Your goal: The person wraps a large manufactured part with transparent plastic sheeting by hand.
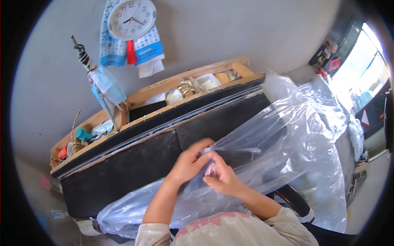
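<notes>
Clear, glossy plastic sheeting (305, 137) lies wrinkled across the black surface (123, 176) and past its right end; my left hand (191, 163) and right hand (223, 177) angle inward above it, each grip curled around gathered folds

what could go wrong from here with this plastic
The clear plastic sheet is gathered and creased between the left hand and the right hand, so a hard pull there might stretch or tear it. Much of it spreads loosely to the right, past the end of the black surface, so its weight might drag it that way. It also lies close to a dark curved bar near the right forearm, where a fold could snag.
</notes>
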A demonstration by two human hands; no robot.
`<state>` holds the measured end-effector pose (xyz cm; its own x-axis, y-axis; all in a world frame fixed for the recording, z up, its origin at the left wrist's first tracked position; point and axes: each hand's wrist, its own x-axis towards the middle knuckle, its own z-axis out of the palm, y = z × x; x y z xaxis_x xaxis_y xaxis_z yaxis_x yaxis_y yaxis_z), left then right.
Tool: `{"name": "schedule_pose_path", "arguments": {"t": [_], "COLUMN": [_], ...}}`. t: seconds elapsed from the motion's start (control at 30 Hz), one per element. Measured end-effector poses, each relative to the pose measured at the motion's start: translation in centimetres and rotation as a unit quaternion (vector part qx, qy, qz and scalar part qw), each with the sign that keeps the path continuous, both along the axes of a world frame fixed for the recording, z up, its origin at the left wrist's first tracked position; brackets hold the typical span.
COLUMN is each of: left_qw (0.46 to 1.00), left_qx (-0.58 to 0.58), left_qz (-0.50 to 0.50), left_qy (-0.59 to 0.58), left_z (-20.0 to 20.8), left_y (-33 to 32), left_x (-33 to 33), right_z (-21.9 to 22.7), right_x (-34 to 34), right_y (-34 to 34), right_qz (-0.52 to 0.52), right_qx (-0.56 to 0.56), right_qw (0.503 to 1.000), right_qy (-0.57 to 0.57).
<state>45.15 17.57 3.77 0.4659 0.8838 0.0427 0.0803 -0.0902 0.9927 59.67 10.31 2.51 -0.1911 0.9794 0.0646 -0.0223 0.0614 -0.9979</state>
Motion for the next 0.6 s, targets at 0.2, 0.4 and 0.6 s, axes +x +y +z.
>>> {"name": "schedule_pose_path", "arguments": {"t": [0.2,0.4,0.6], "left_qw": [0.830,0.747,0.603], "left_qx": [-0.247,0.065,0.176], "left_qz": [0.242,0.660,0.677], "left_qy": [-0.439,-0.054,0.384], "left_z": [-3.2,-5.4,-4.8], "left_y": [-1.0,-10.7,-11.3], "left_x": [-3.6,-29.3,-27.9], "right_z": [1.8,2.9,2.4], "right_x": [14.0,10.9,0.4], "right_y": [5.2,3.6,7.9], "right_qz": [-0.368,0.039,0.032], "right_qx": [0.397,0.339,0.219], "right_qw": [0.637,0.782,0.949], "right_qy": [-0.549,-0.522,-0.223]}}
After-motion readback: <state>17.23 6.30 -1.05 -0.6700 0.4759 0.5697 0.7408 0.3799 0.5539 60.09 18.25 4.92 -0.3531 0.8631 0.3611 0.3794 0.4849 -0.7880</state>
